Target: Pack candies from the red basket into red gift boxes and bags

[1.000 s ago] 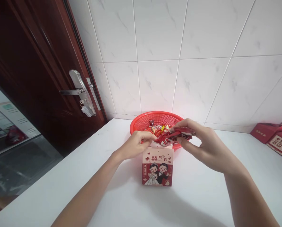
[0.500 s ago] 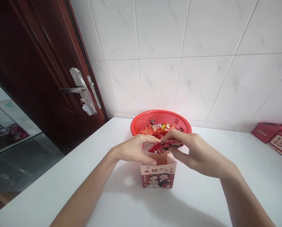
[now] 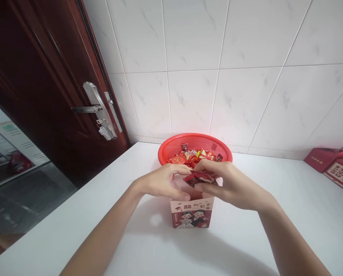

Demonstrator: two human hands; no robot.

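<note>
A small open-topped paper box [image 3: 192, 217] with a cartoon wedding couple on its front stands upright on the white table. My left hand [image 3: 159, 182] is curved around the box's left upper edge, thumb at the front rim and fingers toward the back. Over the opening, my right hand [image 3: 234, 187] pinches red-wrapped candies [image 3: 199, 177] between thumb and fingers; their exact number is hard to make out. Just behind the box sits a red mesh basket [image 3: 195, 140] with several wrapped candies [image 3: 190, 155] in it. My hands hide the basket's front and part of the box's inside.
White wall tiles [image 3: 194, 92] rise behind the table [image 3: 148, 249]. Red gift boxes [image 3: 332, 168] stand at the far right. To the left is a dark wooden door [image 3: 53, 69] with a metal handle [image 3: 86, 109] and hanging keys.
My right hand has come slightly left and down with the red-wrapped candies, closer to the box opening. My left hand stays at the box edge.
</note>
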